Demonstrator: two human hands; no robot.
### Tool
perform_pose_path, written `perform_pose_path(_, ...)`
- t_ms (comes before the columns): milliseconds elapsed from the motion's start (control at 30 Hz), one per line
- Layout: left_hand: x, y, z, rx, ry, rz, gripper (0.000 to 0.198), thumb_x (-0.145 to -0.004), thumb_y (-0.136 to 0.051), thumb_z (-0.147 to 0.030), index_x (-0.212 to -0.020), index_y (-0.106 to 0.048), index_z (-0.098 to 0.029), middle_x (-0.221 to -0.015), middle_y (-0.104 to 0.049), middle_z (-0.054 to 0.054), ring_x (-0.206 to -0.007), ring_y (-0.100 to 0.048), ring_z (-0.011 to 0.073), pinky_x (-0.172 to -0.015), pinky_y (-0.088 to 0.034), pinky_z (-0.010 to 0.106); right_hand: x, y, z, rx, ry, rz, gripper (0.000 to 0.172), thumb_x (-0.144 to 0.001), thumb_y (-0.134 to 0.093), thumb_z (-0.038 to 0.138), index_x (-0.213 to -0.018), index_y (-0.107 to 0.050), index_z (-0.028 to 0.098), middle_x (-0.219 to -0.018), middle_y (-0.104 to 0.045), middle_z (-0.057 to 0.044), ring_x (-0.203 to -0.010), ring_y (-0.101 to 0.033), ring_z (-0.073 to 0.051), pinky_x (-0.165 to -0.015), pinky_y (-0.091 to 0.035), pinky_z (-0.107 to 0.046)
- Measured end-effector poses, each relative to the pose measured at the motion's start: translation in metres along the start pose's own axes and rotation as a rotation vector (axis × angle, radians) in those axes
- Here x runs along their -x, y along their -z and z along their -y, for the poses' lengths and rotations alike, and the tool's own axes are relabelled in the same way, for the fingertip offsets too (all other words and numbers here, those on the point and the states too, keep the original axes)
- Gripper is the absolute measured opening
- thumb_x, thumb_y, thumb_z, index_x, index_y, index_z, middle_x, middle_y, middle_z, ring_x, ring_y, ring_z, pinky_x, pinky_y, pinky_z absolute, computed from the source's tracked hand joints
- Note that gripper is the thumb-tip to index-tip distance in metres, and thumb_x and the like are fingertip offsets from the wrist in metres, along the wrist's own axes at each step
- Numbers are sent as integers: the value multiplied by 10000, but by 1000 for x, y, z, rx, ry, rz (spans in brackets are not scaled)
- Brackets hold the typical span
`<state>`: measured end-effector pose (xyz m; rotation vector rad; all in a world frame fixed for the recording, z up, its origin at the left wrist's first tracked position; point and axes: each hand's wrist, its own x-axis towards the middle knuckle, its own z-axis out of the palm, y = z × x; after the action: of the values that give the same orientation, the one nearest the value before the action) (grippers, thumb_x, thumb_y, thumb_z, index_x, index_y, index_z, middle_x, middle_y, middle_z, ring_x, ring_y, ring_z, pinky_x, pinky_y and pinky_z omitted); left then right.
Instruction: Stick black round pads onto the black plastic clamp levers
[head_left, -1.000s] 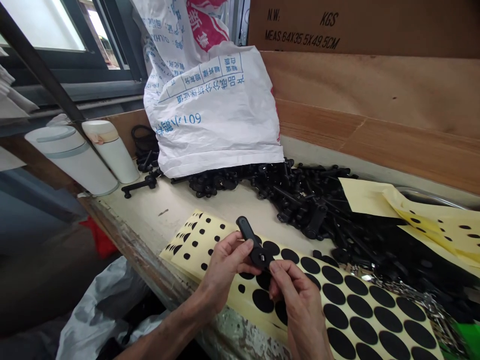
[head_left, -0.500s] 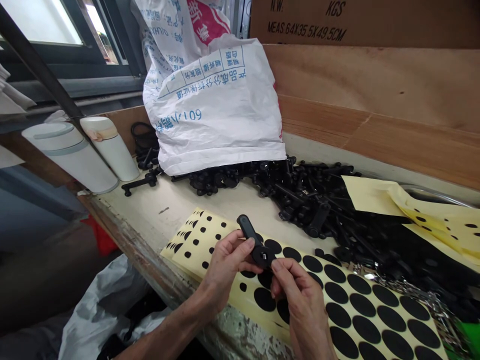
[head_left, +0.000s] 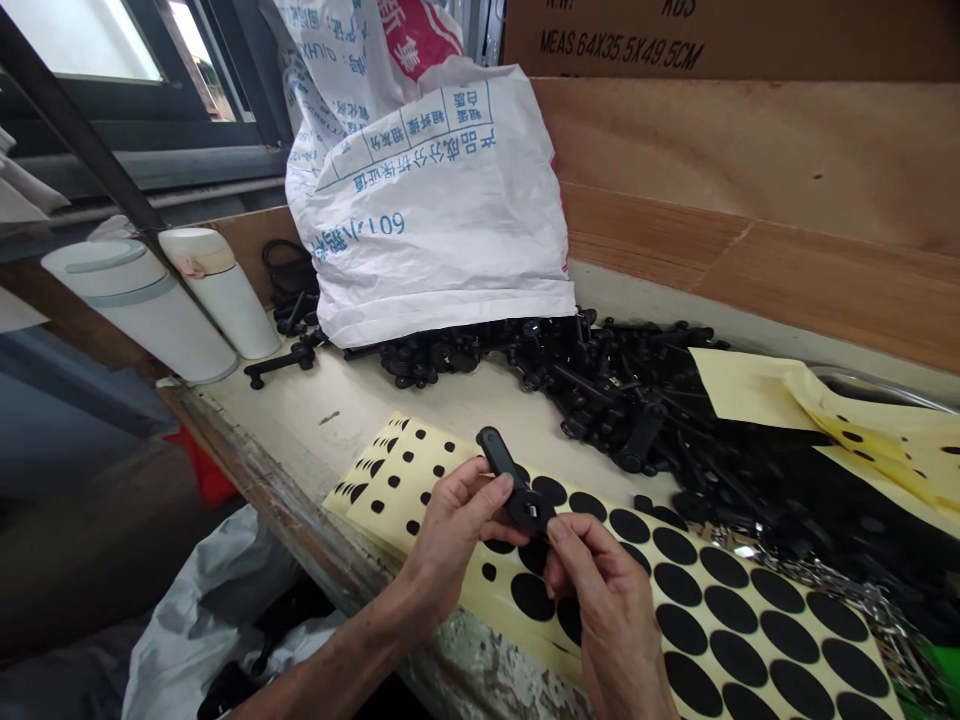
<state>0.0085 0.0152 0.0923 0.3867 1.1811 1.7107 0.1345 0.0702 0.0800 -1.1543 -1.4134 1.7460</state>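
Note:
A black crank handle (head_left: 504, 462), with a long arm and a round end that has a small square metal-lined hole, is held above a yellow sheet (head_left: 637, 610). My left hand (head_left: 457, 525) grips its middle between thumb and fingers. At the rim of the round end, the fingertips of my right hand (head_left: 600, 580) are pinched together; whatever thin piece may be between them is hidden. The sheet below bears rows of large black round stickers (head_left: 679, 630). Farther left, a yellow sheet (head_left: 390, 470) carries smaller black dots.
Behind lies a heap of black handle parts (head_left: 600, 390), partly under a white woven sack (head_left: 442, 220). Two white flasks (head_left: 150, 310) stand at the left. More yellow sheets (head_left: 757, 385) and small metal pieces (head_left: 877, 625) lie at the right. The worn table edge (head_left: 300, 520) runs in front.
The view has shifted very slightly. Both hands keep nearly the same hold on the crank handle, with no clear movement against it.

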Motion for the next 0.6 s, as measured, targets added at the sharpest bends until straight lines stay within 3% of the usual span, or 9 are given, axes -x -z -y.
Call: perform_pose_path(600, 1, -2, -2, -7, -8, 8, 218, -875, -594, -335, -924, -608, -124, -866, -674, 86, -701, -597, 134, -634, -540, 263, -1, 0, 0, 29, 17, -5, 320, -803, -648, 477, -663, -586, 196, -486, -443, 47, -500, -379, -105, -495, -315, -230)
